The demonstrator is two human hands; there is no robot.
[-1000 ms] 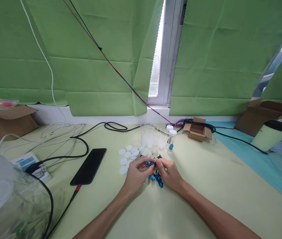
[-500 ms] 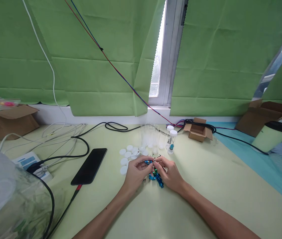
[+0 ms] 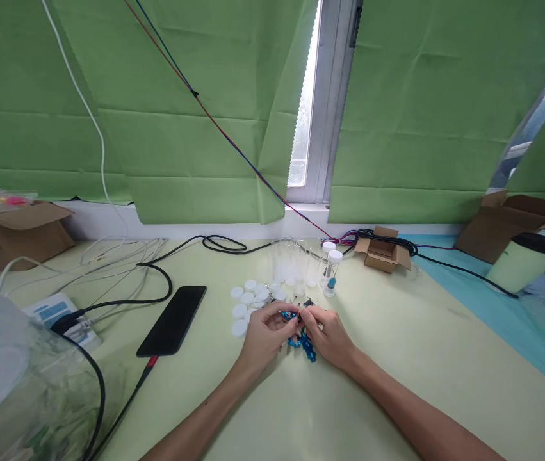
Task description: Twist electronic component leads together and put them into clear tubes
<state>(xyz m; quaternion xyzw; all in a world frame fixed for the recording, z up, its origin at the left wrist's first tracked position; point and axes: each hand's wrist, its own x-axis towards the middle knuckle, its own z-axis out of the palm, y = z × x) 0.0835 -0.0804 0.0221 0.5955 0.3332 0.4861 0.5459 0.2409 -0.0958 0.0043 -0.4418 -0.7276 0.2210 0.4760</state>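
Observation:
My left hand (image 3: pixel 268 330) and my right hand (image 3: pixel 328 331) meet fingertip to fingertip above the table. Both are closed in a pinch; what sits between the tips is too small to name and partly covered by the fingers. Under and between them lies a small pile of shiny blue parts (image 3: pixel 307 346), some hidden by the hands. Just beyond the fingers stand several clear tubes (image 3: pixel 294 262). White round caps (image 3: pixel 240 312) lie to the left of my left hand. Right of the clear tubes, a white-capped tube (image 3: pixel 332 272) holds a small blue piece.
A black phone (image 3: pixel 172 321) lies on the left, plugged into a cable. Black and white cords run along the back of the table (image 3: pixel 411 390). A small open cardboard box (image 3: pixel 382 256) sits behind, and a lidded cup (image 3: pixel 524 266) at right. A clear bag (image 3: pixel 61 397) fills the left corner.
My right hand's fingertips have shifted slightly and curled closer to my left hand's. The green bits seen earlier between the hands are now hidden. The other things have not moved.

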